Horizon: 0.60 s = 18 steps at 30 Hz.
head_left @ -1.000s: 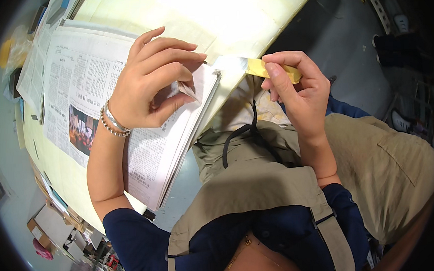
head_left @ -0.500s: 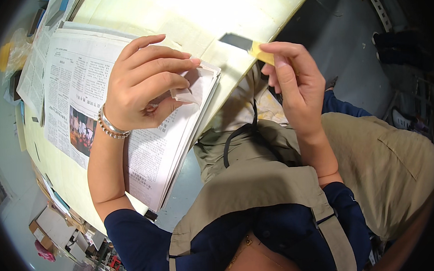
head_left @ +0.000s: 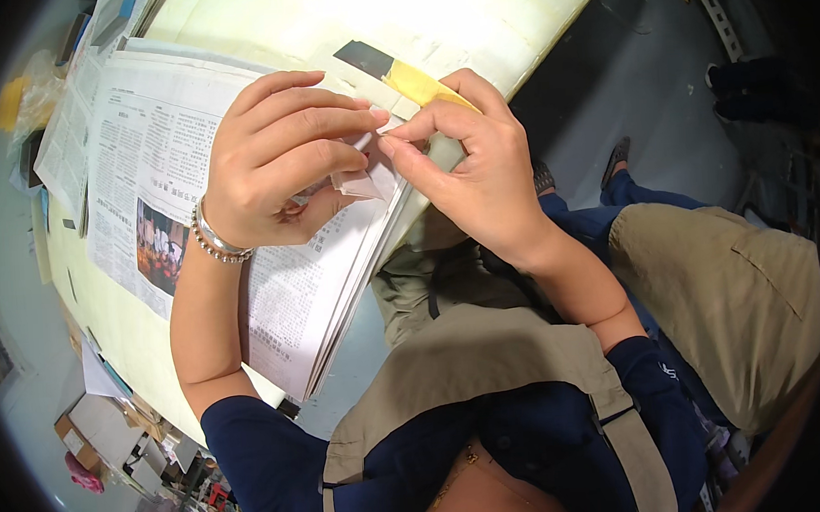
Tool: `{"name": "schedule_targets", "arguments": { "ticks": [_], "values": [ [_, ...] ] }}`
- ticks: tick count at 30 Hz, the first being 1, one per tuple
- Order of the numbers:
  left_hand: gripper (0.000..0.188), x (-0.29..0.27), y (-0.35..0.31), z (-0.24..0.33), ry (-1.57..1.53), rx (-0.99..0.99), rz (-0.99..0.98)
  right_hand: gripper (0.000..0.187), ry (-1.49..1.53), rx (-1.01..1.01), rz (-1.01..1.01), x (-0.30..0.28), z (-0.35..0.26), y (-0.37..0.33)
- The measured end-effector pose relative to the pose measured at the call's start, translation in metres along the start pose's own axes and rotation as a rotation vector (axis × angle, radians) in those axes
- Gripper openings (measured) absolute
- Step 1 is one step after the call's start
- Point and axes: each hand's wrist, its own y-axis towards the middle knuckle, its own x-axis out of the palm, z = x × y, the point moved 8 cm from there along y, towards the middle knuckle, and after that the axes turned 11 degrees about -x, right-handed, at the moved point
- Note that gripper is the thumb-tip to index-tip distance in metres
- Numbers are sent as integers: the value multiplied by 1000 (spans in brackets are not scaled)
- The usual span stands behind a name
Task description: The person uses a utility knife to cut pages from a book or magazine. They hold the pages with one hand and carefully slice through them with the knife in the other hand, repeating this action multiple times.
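Note:
My left hand (head_left: pixel 280 156) is curled over a stack of newspapers (head_left: pixel 279 328) on the pale table. Between its thumb and fingers it holds a small folded piece of thin white paper (head_left: pixel 360 184). Close beside it, my right hand (head_left: pixel 465 160) brings its thumb and index finger together at the paper's upper edge, by the left fingertips. Tucked in that same right hand is a flat knife (head_left: pixel 420 84) with a yellow handle and a dark blade, which points up and left over the table. What lies under my left palm is partly hidden.
The pale table (head_left: pixel 342 18) ends in an edge running diagonally on the right. More newspapers (head_left: pixel 62 158) lie at its left, near a clear plastic bag (head_left: pixel 44 90). Another person's shoe (head_left: pixel 615 160) shows on the grey floor. Boxes (head_left: pixel 104 425) and clutter stand at lower left.
My right hand has moved left to meet my left hand, bringing the knife with it. Its thumb and index finger now pinch at the paper. My left hand has hardly moved.

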Motion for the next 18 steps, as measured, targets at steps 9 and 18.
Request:
{"name": "schedule_targets", "arguments": {
  "ticks": [9,18],
  "values": [
    [21,-3,1,2,21,-3,36,11,85,116,7,3,9,-5],
    [22,-3,3,6,36,20,42,12,117,137,20,3,12,-8]
  ]
}}
